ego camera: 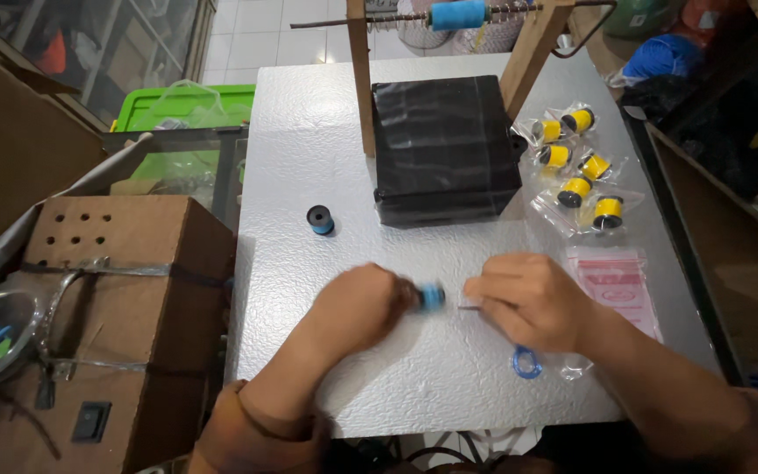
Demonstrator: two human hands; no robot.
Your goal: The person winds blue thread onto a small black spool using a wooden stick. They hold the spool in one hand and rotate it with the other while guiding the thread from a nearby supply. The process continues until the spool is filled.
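Pinching a small blue thread spool (432,296), left hand (363,305) blurs; right hand (528,298) closed.

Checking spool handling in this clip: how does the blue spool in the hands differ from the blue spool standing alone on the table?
The held spool is gripped by the left hand, lying sideways and blurred; the lone spool stands on end, sharp and untouched. The held spool is close to the right hand; the lone one sits nearer the black box. Both carry blue thread.

I hold a small blue thread spool (432,297) with black ends. It lies sideways, just above the white counter (309,158), between my two hands. It looks blurry.
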